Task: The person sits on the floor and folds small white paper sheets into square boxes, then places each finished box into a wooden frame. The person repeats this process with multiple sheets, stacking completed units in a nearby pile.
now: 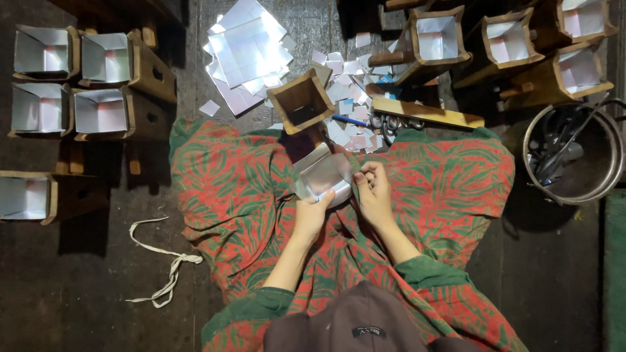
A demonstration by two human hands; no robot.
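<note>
Head view looks down on a red-and-green patterned lap serving as a work surface, with paper-lined wooden moulds parked at ten and one o'clock — apparently kept within reach. At centre, the left hand clamps the folded white paper from below while the right hand pinches its edge — both wrists angled inward.

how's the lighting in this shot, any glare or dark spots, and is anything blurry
Head view: uneven light, the white paper sheets glare almost blank; the floor and top edge sink into shadow; the metal bucket interior is murky. Both hands, left hand and right hand, and the folded paper look reasonably sharp; edges bend slightly.
</note>
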